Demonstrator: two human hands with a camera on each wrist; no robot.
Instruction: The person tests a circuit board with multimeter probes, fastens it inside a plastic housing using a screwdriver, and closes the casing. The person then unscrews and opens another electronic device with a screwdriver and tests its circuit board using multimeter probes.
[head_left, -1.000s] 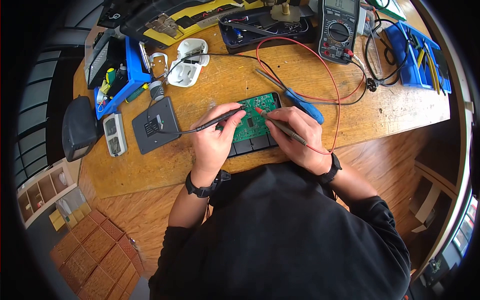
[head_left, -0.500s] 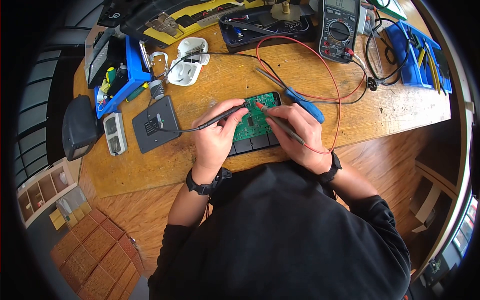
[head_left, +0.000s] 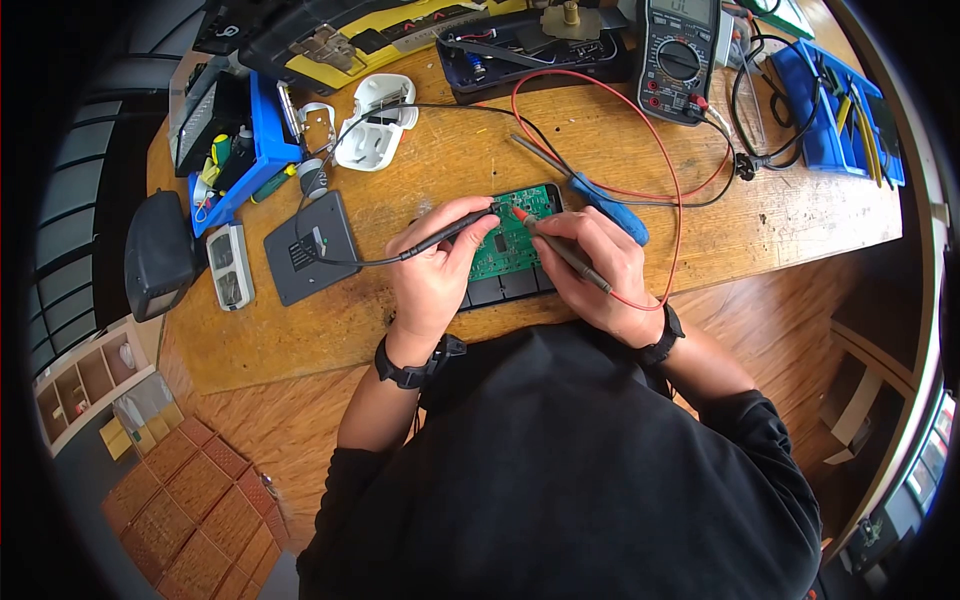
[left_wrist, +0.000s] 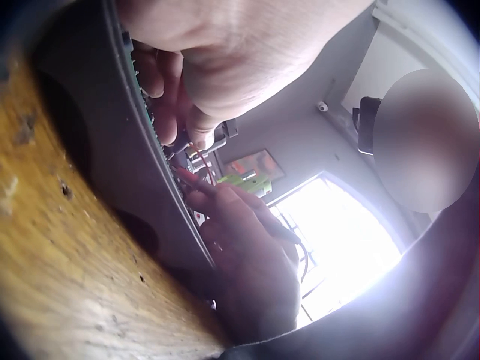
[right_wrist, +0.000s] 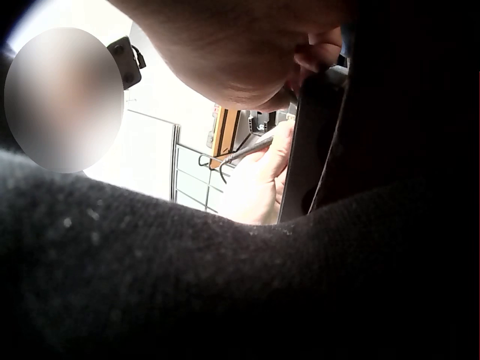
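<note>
A green circuit board (head_left: 512, 250) lies in its dark casing (head_left: 505, 290) near the front of the bench. My left hand (head_left: 430, 275) pinches a black test probe (head_left: 435, 243), its tip over the board's upper part. In my right hand (head_left: 603, 265) is a red-tipped test probe (head_left: 572, 260), held like a pen, with the tip close beside the black one. The left wrist view shows the left fingers (left_wrist: 169, 90) at the board's edge and the right hand (left_wrist: 251, 262) opposite. Seen from the right wrist, the left hand (right_wrist: 259, 184) holds the black probe (right_wrist: 251, 148).
A multimeter (head_left: 680, 60) stands at the back, its red lead (head_left: 672, 165) looping right of the hands. A blue-handled screwdriver (head_left: 610, 212) lies behind the right hand. Left are a dark flat cover (head_left: 310, 250) and a blue bin (head_left: 270, 130); another blue tray (head_left: 820, 120) sits right.
My left hand and the black probe have shifted slightly right. The red tip has moved a little on the board, staying near the black tip. The meter's display has changed.
</note>
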